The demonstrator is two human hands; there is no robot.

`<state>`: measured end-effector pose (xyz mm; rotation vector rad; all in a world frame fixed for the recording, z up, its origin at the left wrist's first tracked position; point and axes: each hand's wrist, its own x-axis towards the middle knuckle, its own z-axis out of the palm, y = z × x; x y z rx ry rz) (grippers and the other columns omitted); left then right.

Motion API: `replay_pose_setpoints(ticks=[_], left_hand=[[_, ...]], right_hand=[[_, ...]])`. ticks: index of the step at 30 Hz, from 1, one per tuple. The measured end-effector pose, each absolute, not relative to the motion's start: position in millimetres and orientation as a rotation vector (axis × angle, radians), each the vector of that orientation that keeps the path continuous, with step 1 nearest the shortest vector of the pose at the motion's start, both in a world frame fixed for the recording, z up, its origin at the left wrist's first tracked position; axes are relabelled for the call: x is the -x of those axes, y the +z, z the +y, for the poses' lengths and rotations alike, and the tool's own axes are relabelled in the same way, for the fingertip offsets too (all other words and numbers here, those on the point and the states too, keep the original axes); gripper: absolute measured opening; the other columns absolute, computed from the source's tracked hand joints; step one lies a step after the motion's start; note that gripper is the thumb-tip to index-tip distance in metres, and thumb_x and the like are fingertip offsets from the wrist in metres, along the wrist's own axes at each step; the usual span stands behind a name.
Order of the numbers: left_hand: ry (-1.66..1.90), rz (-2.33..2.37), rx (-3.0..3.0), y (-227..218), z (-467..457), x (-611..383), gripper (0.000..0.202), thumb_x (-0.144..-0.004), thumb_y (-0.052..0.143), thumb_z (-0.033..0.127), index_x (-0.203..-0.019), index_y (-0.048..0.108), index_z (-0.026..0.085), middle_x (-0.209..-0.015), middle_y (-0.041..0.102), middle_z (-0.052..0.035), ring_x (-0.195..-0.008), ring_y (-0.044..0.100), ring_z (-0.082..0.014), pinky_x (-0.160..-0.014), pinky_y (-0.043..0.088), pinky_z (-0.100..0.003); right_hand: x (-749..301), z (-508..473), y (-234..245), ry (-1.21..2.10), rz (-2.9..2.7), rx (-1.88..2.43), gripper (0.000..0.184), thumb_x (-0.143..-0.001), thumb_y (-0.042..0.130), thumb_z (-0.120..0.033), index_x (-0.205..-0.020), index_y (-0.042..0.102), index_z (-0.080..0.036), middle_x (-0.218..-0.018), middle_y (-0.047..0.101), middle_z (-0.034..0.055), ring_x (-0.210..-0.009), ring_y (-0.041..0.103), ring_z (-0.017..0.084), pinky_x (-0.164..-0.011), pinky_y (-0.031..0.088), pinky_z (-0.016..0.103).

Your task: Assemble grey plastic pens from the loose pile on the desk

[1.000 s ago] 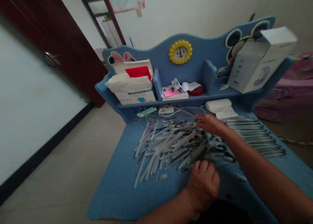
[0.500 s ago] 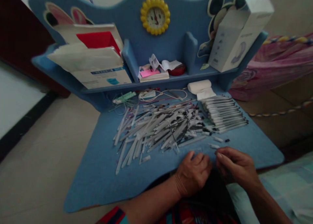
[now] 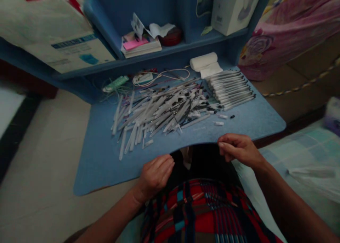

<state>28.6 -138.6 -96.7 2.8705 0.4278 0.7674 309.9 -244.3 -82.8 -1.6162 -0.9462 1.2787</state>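
A loose pile of white pens and pen parts (image 3: 162,112) lies across the middle of the blue desk (image 3: 106,154). A neat row of pens (image 3: 230,89) sits to its right, with a few small loose caps (image 3: 219,123) nearby. My left hand (image 3: 155,174) hovers at the desk's front edge over my lap, fingers curled together, nothing visible in them. My right hand (image 3: 237,149) is at the front edge too, its fingertips pinched together; what they hold, if anything, is hidden. Neither hand touches the pile.
The desk's shelf holds books (image 3: 140,45), a white box (image 3: 233,6) and a large envelope (image 3: 61,41). A white roll (image 3: 203,61), a cable (image 3: 159,75) and a green item (image 3: 115,84) lie under it. Pink bedding (image 3: 278,34) is at right, plaid cloth (image 3: 202,211) on my lap.
Both hands drew back from the pen pile to the desk's front edge. The view has tilted down, so the clock and the wall left the frame.
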Motion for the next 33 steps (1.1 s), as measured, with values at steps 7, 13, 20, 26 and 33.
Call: replay_pose_setpoints(ticks=[7, 13, 20, 26, 33], left_hand=[[0.884, 0.714, -2.887, -93, -148, -7, 0.014, -0.080, 0.055, 0.013, -0.091, 0.063, 0.014, -0.084, 0.069, -0.0072, -0.080, 0.065, -0.0159, -0.074, 0.053, -0.025], [1.066, 1.257, -2.763, -75, -142, 31, 0.014, -0.081, 0.052, 0.019, -0.086, 0.064, 0.015, -0.083, 0.069, -0.0063, -0.078, 0.064, -0.0157, -0.077, 0.051, -0.026], [1.134, 2.108, -2.358, -90, -185, 124, 0.021, -0.083, 0.046, 0.028, -0.086, 0.062, 0.015, -0.084, 0.066, -0.0081, -0.080, 0.062, -0.0174, -0.078, 0.048, -0.029], [0.805, 2.929, -1.760, -99, -294, 232, 0.031, -0.083, 0.040, 0.032, -0.097, 0.060, 0.013, -0.097, 0.061, -0.0134, -0.096, 0.055, -0.0242, -0.085, 0.043, -0.035], [0.353, 2.946, -1.472, -96, -309, 250, 0.026, -0.081, 0.043, 0.034, -0.084, 0.063, 0.018, -0.087, 0.061, -0.0093, -0.085, 0.056, -0.0251, -0.072, 0.043, -0.035]], right_hand=[[-305, -235, -80, 1.279, -1.078, 1.745, 0.025, -0.076, 0.054, -0.041, -0.072, 0.056, -0.016, -0.051, 0.055, -0.0041, -0.032, 0.049, 0.006, -0.030, 0.034, 0.015], [-289, -230, -85, 1.250, -1.340, 1.731, 0.025, -0.078, 0.050, -0.039, -0.074, 0.056, -0.015, -0.053, 0.056, -0.0028, -0.035, 0.050, 0.006, -0.033, 0.033, 0.015], [-238, -198, -69, 1.389, -1.792, 1.507, 0.023, -0.080, 0.048, -0.037, -0.078, 0.058, -0.016, -0.056, 0.056, -0.0031, -0.037, 0.050, 0.007, -0.036, 0.034, 0.016], [-194, -160, -54, 1.360, -2.142, 1.427, 0.025, -0.078, 0.049, -0.040, -0.070, 0.056, -0.017, -0.054, 0.057, -0.0029, -0.038, 0.052, 0.009, -0.037, 0.037, 0.018], [-141, -133, -50, 1.232, -2.330, 1.440, 0.029, -0.075, 0.051, -0.045, -0.064, 0.056, -0.018, -0.048, 0.055, -0.0035, -0.037, 0.051, 0.009, -0.037, 0.039, 0.020]])
